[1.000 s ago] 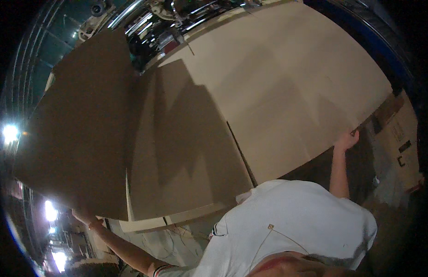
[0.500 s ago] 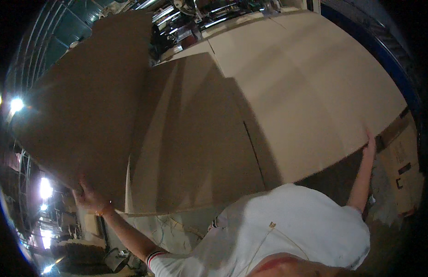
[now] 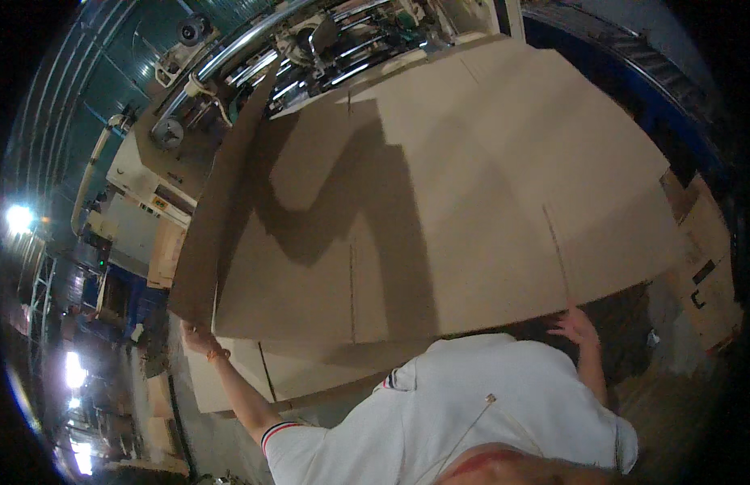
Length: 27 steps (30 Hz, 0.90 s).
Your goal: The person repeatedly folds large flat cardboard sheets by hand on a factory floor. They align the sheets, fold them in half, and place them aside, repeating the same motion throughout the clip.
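Note:
A large brown cardboard sheet [image 3: 488, 202] with slots cut into it spreads out in front of me. Its left panel [image 3: 221, 218] stands raised, nearly on edge, and throws a dark shadow over the flat part. My left hand [image 3: 199, 338] is closed on the near lower corner of that panel; some fingers are hidden. At the near right edge of the sheet, my right hand [image 3: 581, 327] has its fingers spread, close to a slot. Whether it touches the edge is hard to tell. Another cardboard sheet [image 3: 229, 373] pokes out underneath at the near left.
Beyond the far edge stands a machine with metal rollers [image 3: 343, 56]. A pale machine housing [image 3: 141, 182] is at the left. Printed cardboard [image 3: 702, 275] leans at the right, below a blue frame [image 3: 634, 89]. Bright lamps shine at far left.
The left panel has swung from a broad, leaning face to nearly edge-on. My left hand has moved right with it. My right hand has shifted left and nearer along the edge.

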Each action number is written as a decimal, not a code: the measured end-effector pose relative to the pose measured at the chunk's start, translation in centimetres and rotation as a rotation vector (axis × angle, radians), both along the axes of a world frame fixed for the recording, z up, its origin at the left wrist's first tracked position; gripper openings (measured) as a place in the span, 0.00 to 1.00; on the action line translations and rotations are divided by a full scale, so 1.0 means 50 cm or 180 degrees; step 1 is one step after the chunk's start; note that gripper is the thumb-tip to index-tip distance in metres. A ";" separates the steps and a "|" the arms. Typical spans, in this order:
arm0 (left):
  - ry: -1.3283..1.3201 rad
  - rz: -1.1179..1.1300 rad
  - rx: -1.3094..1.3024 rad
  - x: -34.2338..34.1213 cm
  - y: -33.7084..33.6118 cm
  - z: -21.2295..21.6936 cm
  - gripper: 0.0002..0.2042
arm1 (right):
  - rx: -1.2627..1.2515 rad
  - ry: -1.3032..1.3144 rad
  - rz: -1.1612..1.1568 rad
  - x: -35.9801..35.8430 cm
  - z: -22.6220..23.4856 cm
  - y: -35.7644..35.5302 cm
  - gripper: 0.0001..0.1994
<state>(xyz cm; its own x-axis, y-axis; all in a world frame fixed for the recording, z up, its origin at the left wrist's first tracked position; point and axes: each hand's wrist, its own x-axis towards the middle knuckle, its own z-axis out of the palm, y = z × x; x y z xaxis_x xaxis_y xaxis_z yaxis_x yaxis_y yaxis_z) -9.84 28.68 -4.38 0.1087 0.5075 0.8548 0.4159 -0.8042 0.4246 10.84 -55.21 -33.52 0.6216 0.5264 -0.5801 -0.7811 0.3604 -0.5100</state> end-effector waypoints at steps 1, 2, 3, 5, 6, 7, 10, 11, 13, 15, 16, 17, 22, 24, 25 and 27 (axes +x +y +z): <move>0.0177 -0.0135 0.0036 0.022 0.000 -0.016 0.12 | 0.0290 0.0043 -0.0894 -0.009 -0.081 -0.132 0.34; 0.0372 -0.0247 0.0073 0.035 -0.012 -0.022 0.12 | 0.0587 0.0092 -0.1761 -0.012 -0.128 -0.223 0.34; 0.0613 -0.0244 0.0161 0.017 -0.036 -0.024 0.12 | 0.0405 -0.0088 -0.2586 0.006 -0.100 -0.248 0.33; 0.0583 0.0160 -0.0438 -0.028 -0.015 -0.046 0.12 | 0.0198 -0.0368 -0.3502 0.060 -0.068 -0.331 0.32; 0.0559 0.0291 -0.0766 -0.037 -0.001 -0.059 0.11 | 0.0162 -0.0477 -0.3681 0.084 -0.082 -0.418 0.31; 0.0572 0.0248 -0.0758 -0.030 -0.010 -0.069 0.11 | -0.0542 -0.0849 -0.3731 0.108 -0.097 -0.476 0.30; 0.0533 0.0328 -0.0728 -0.002 -0.064 -0.089 0.11 | -0.1025 -0.2154 -0.3326 0.229 -0.106 -0.578 0.27; 0.0588 0.0448 -0.0732 -0.018 -0.073 -0.107 0.11 | -0.0188 -0.2616 -0.2953 0.241 -0.083 -0.608 0.26; 0.0673 0.0611 -0.0590 -0.009 -0.085 -0.098 0.11 | 0.0420 -0.2528 -0.3004 0.258 -0.025 -0.594 0.26; 0.0676 0.0629 -0.0216 -0.008 -0.119 -0.067 0.09 | -0.0165 -0.1608 -0.3962 0.276 0.076 -0.494 0.25; 0.0708 0.0672 -0.0108 -0.025 -0.128 -0.068 0.08 | -0.0413 -0.1833 -0.4005 0.284 0.139 -0.424 0.23; 0.0662 0.0506 -0.0096 -0.028 -0.127 -0.079 0.08 | -0.0683 -0.2069 -0.4070 0.282 0.214 -0.355 0.22; 0.0742 -0.0105 -0.0183 0.041 -0.190 -0.105 0.10 | -0.4065 -0.3352 -0.3670 0.292 0.489 0.019 0.13; 0.0767 -0.0474 -0.0198 0.089 -0.260 -0.077 0.13 | -0.5511 -0.4170 -0.3370 0.340 0.486 0.066 0.12; 0.0763 -0.0633 -0.0198 0.113 -0.287 -0.067 0.14 | -0.5794 -0.4692 -0.3245 0.371 0.480 0.089 0.12; 0.0641 -0.0878 0.0010 0.147 -0.311 -0.071 0.19 | -0.4975 -0.5368 -0.2977 0.389 0.515 0.159 0.11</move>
<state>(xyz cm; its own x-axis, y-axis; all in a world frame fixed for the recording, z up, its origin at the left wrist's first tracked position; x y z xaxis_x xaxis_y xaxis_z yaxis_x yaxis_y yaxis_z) -2.50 13.13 -7.93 0.4083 0.4330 0.8036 0.2579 -0.8992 0.3535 30.26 -47.25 -7.78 0.4695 -0.1381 0.8721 0.4178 -0.8354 -0.3572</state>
